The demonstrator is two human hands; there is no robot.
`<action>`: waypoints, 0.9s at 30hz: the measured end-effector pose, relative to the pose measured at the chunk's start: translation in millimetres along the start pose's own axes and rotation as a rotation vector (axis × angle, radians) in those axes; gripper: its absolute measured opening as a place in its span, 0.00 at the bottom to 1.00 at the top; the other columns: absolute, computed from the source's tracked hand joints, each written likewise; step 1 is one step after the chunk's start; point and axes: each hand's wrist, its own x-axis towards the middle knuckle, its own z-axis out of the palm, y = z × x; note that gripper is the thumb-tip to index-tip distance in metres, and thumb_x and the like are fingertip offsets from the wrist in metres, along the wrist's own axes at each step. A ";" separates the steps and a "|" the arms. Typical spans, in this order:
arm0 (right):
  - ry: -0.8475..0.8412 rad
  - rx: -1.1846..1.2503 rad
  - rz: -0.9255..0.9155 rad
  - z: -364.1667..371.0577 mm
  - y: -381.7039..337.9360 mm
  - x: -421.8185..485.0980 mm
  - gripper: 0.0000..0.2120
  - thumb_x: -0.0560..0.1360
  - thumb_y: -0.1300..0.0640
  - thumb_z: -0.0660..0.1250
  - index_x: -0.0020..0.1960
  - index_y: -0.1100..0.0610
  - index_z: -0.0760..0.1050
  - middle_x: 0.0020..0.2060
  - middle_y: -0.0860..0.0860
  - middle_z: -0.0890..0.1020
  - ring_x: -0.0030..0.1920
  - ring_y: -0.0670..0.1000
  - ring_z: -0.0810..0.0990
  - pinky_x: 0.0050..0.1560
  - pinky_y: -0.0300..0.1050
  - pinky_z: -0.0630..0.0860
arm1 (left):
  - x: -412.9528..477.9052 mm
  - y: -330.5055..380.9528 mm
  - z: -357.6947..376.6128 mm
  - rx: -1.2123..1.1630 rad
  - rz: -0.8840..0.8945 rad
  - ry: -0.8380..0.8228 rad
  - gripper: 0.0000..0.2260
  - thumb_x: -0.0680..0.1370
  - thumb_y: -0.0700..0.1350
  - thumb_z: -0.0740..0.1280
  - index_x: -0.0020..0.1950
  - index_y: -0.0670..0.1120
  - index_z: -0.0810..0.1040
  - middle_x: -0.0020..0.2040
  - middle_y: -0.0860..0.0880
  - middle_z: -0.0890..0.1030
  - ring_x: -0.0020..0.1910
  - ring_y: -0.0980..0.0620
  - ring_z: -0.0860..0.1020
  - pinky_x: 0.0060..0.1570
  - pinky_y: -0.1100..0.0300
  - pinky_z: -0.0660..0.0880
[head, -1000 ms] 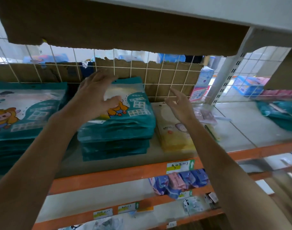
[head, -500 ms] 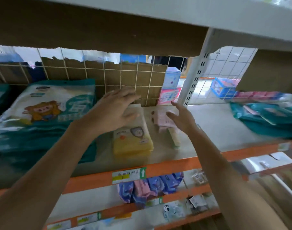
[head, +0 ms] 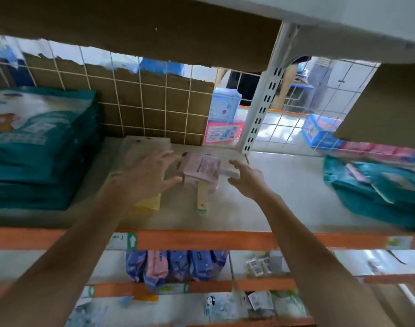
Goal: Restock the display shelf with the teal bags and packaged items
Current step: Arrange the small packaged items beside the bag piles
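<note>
Both hands reach onto the shelf with fingers released and spread, grasping nothing. The left hand is over a yellow pack and the right hand is just beside a small pile of pink packets, which sits between the two sets of fingertips. A stack of teal bags lies well left of the left fingers, and a looser teal pile well right of the right fingers.

I'm looking into a shop: orange-edged shelves with price labels, stacked teal bags, packaged goods.
</note>
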 end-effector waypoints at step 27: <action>-0.117 1.399 -0.036 -15.9 -37.0 -31.9 0.11 0.82 0.63 0.53 0.54 0.66 0.73 0.34 0.54 0.73 0.30 0.45 0.69 0.33 0.34 0.65 | 46.2 33.3 -1.1 -1.393 -0.302 0.171 0.13 0.76 0.40 0.66 0.60 0.41 0.73 0.53 0.43 0.80 0.47 0.47 0.80 0.48 0.54 0.77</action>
